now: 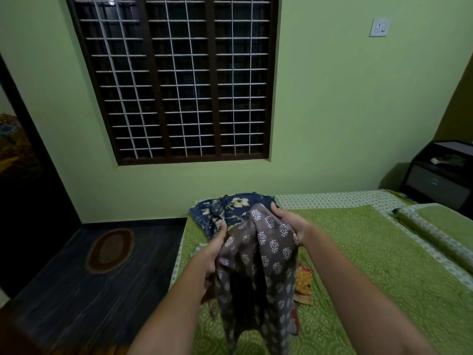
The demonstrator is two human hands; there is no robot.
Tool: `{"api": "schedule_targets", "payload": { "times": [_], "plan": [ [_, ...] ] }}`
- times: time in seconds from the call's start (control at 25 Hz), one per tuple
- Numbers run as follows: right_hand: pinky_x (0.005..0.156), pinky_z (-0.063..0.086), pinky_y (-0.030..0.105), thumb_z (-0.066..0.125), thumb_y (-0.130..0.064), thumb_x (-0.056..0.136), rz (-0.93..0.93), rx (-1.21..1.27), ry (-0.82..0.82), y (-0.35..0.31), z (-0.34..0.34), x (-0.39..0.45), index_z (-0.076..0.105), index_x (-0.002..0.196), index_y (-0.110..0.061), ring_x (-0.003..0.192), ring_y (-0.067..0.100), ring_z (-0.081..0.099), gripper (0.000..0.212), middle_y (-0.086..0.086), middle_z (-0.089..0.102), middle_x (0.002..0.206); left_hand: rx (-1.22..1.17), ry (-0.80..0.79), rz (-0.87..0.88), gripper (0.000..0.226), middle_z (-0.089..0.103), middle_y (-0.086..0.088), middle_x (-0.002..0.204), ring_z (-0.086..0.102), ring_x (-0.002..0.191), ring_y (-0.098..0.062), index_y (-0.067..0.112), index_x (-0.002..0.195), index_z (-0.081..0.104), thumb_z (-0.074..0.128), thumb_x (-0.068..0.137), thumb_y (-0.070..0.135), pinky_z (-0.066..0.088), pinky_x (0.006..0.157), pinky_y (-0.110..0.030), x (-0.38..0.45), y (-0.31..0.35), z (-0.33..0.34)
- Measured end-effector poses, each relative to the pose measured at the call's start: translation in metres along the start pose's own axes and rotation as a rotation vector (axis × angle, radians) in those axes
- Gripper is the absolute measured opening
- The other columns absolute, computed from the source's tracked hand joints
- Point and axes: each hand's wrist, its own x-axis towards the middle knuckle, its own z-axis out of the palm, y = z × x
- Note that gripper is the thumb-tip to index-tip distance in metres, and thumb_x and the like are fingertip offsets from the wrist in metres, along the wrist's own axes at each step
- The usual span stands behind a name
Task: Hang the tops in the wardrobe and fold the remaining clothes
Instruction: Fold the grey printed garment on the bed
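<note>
Both hands grasp 1 grey printed garment (266, 254) above the bed (371, 252): left hand (212, 248) on its left edge, right hand (289, 224) at its top. Blue floral garment (230, 208) lies at the bed's far left corner; orange cloth (304, 283) under the held piece.

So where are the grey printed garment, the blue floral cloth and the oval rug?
Grey printed garment (266, 254), head view: its hanging front.
Blue floral cloth (230, 208), head view: its middle.
Oval rug (110, 251), head view: its centre.
</note>
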Motion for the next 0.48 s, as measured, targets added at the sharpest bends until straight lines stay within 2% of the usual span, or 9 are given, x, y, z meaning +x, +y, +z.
{"api": "schedule_targets", "payload": {
  "times": [0.08, 0.16, 0.24, 0.28, 0.32, 0.4, 0.48],
  "plan": [
    [0.076, 0.054, 0.039, 0.057, -0.045, 0.090, 0.108, -0.080, 0.102, 0.013, -0.016, 0.001, 0.064, 0.097, -0.003, 0.076, 0.028, 0.067, 0.043, 0.014, 0.069, 0.087, -0.095, 0.040, 0.110, 0.057, 0.071, -0.019, 0.093, 0.067, 0.085, -0.032, 0.005, 0.101, 0.066, 0.060, 0.081, 0.058, 0.055, 0.073, -0.040, 0.000, 0.002, -0.022],
    [0.072, 0.055, 0.039, 0.062, -0.037, 0.089, 0.152, -0.058, 0.202, 0.032, -0.036, 0.001, 0.061, 0.108, 0.000, 0.074, 0.029, 0.068, 0.041, 0.016, 0.071, 0.087, -0.234, 0.215, 0.250, 0.038, 0.070, -0.018, 0.090, 0.067, 0.080, -0.030, 0.005, 0.102, 0.063, 0.054, 0.093, 0.041, 0.052, 0.068, -0.040, 0.001, 0.001, -0.047],
    [0.071, 0.055, 0.040, 0.063, -0.029, 0.090, 0.118, 0.023, 0.303, 0.049, -0.055, 0.001, 0.060, 0.115, 0.002, 0.073, 0.029, 0.068, 0.040, 0.017, 0.071, 0.086, -0.333, 0.289, 0.322, 0.030, 0.068, -0.019, 0.096, 0.066, 0.080, -0.029, 0.007, 0.104, 0.061, 0.049, 0.098, 0.034, 0.051, 0.068, -0.039, -0.004, -0.005, -0.070],
    [0.070, 0.055, 0.040, 0.064, -0.026, 0.089, 0.094, 0.063, 0.311, 0.052, -0.060, -0.001, 0.059, 0.118, 0.003, 0.074, 0.030, 0.067, 0.041, 0.017, 0.071, 0.088, -0.389, 0.267, 0.328, 0.029, 0.067, -0.019, 0.096, 0.064, 0.080, -0.029, 0.006, 0.105, 0.061, 0.048, 0.099, 0.031, 0.050, 0.069, -0.039, -0.005, -0.008, -0.079],
    [0.069, 0.056, 0.039, 0.067, -0.024, 0.087, 0.070, 0.091, 0.294, 0.051, -0.062, -0.003, 0.059, 0.119, 0.003, 0.075, 0.030, 0.068, 0.043, 0.017, 0.071, 0.090, -0.438, 0.248, 0.324, 0.028, 0.064, -0.017, 0.094, 0.062, 0.079, -0.030, 0.005, 0.104, 0.061, 0.048, 0.096, 0.029, 0.049, 0.070, -0.039, -0.008, -0.009, -0.086],
    [0.065, 0.056, 0.037, 0.068, -0.024, 0.085, -0.010, 0.139, 0.249, 0.033, -0.057, -0.009, 0.062, 0.114, 0.001, 0.074, 0.029, 0.069, 0.039, 0.016, 0.072, 0.088, -0.533, 0.210, 0.314, 0.024, 0.060, -0.015, 0.087, 0.057, 0.074, -0.029, 0.006, 0.091, 0.061, 0.052, 0.087, 0.028, 0.048, 0.070, -0.037, -0.013, -0.004, -0.093],
    [0.068, 0.053, 0.036, 0.061, -0.029, 0.090, -0.108, 0.162, 0.197, 0.007, -0.053, -0.010, 0.063, 0.110, -0.004, 0.078, 0.028, 0.067, 0.032, 0.014, 0.072, 0.089, -0.484, 0.180, 0.231, 0.029, 0.065, -0.017, 0.088, 0.060, 0.079, -0.031, 0.005, 0.083, 0.064, 0.059, 0.086, 0.033, 0.050, 0.076, -0.041, -0.017, 0.005, -0.090]
  ]
}}
